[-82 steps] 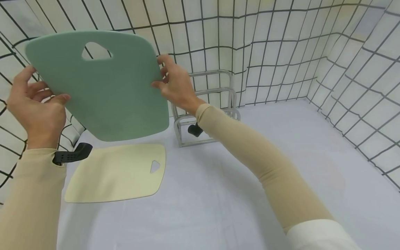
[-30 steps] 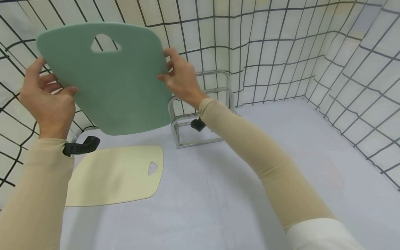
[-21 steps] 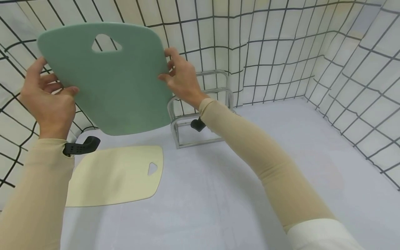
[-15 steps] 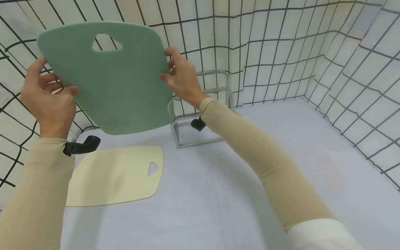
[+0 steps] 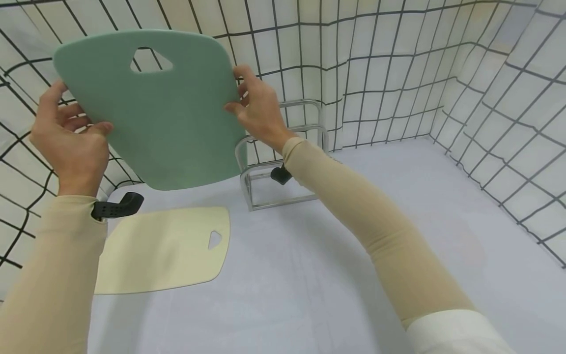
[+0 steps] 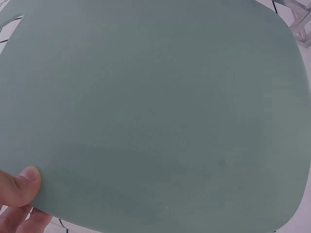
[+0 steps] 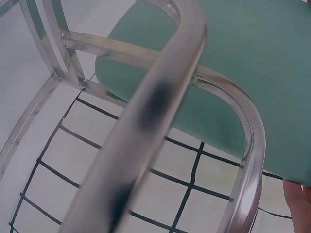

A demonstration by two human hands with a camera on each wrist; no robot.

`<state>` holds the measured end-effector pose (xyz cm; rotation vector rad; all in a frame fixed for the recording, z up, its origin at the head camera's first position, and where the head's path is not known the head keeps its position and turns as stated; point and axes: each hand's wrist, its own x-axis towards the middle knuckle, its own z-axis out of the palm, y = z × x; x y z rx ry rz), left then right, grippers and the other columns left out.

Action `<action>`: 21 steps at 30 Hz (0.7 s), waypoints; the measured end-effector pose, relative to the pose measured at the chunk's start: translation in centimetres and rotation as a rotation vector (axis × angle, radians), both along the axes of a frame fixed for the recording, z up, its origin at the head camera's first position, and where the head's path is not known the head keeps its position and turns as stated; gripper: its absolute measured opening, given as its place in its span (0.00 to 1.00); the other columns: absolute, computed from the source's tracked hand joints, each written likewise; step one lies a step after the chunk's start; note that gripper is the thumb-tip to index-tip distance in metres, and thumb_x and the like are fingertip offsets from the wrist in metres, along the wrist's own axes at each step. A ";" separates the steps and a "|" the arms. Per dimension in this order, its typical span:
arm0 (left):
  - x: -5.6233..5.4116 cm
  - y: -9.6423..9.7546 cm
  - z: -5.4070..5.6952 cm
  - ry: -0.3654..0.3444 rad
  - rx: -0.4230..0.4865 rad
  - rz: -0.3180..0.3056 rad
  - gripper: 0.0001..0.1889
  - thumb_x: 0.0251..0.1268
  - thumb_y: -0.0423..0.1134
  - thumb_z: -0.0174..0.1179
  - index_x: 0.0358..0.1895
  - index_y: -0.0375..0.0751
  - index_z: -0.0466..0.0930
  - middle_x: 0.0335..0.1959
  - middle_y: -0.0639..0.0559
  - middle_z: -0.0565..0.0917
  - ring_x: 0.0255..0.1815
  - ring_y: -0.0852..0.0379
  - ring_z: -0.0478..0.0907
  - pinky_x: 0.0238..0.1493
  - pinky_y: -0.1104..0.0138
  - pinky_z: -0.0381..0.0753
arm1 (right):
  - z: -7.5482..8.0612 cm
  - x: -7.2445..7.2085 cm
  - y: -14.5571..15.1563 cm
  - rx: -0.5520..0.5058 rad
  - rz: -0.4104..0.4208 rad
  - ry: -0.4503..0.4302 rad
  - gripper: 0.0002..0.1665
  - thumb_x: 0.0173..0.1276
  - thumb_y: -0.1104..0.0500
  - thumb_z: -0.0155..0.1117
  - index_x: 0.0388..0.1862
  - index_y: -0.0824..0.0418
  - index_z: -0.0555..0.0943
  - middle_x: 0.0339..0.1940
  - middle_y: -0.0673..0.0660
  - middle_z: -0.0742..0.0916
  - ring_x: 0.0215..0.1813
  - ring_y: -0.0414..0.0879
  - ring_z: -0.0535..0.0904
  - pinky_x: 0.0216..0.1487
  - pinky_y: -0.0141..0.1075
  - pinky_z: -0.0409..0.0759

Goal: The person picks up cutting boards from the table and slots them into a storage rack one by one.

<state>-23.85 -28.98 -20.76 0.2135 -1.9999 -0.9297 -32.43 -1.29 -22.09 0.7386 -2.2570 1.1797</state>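
A green cutting board (image 5: 159, 123) is held upright in the air, its cut-out handle hole at the top. My left hand (image 5: 72, 140) grips its left edge, thumb on the near face and fingers behind. On the opposite edge my right hand (image 5: 261, 108) pinches the board between thumb and fingers. A metal rack (image 5: 247, 182) of bent tubes stands right behind and below my right hand, partly hidden by the forearm. The board's lower right corner overlaps the rack in the head view. In the right wrist view the rack's tubes (image 7: 252, 131) cross in front of the green board (image 7: 218, 111).
A cream cutting board (image 5: 168, 250) lies flat on the white tabletop (image 5: 283, 285), below the green one, its handle hole to the right. Black-and-white grid cloth (image 5: 376, 73) rises behind and along both sides of the surface.
The green board has moved up and right with both hands, bringing its right edge closer to the rack. Over the last second it has hardly moved.
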 end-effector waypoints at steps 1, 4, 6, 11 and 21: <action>0.1 0.1 0.0 0.004 -0.008 0.003 0.38 0.66 0.21 0.55 0.69 0.71 0.74 0.53 0.65 0.86 0.37 0.83 0.75 0.60 0.77 0.82 | 0.0 0.0 0.0 0.000 -0.001 -0.002 0.31 0.70 0.60 0.71 0.68 0.55 0.69 0.47 0.56 0.87 0.42 0.44 0.84 0.48 0.29 0.83; 0.1 0.4 0.1 0.011 -0.019 0.013 0.39 0.65 0.21 0.54 0.69 0.71 0.74 0.52 0.64 0.86 0.35 0.84 0.74 0.58 0.79 0.82 | 0.1 0.0 0.1 -0.010 -0.002 -0.011 0.31 0.70 0.61 0.71 0.68 0.55 0.70 0.47 0.56 0.87 0.42 0.44 0.83 0.48 0.29 0.83; 0.1 0.5 0.0 0.013 -0.030 0.020 0.38 0.65 0.21 0.53 0.69 0.71 0.74 0.52 0.63 0.87 0.35 0.84 0.74 0.57 0.79 0.82 | 0.1 0.0 0.2 -0.016 -0.003 -0.017 0.31 0.70 0.61 0.71 0.67 0.55 0.70 0.46 0.56 0.87 0.42 0.45 0.84 0.48 0.29 0.83; -0.2 0.4 -0.2 0.007 -0.009 -0.004 0.38 0.65 0.21 0.54 0.69 0.71 0.74 0.50 0.67 0.86 0.36 0.83 0.75 0.56 0.80 0.83 | 0.1 0.0 0.5 -0.015 -0.009 -0.015 0.31 0.69 0.61 0.72 0.67 0.55 0.70 0.47 0.56 0.88 0.42 0.45 0.85 0.48 0.30 0.83; -0.7 0.3 -0.3 0.024 0.018 -0.036 0.36 0.65 0.23 0.57 0.68 0.70 0.75 0.46 0.73 0.83 0.37 0.83 0.78 0.58 0.78 0.83 | 0.4 -0.2 1.2 0.001 -0.023 0.013 0.31 0.69 0.60 0.72 0.68 0.55 0.70 0.47 0.56 0.89 0.42 0.44 0.86 0.49 0.29 0.83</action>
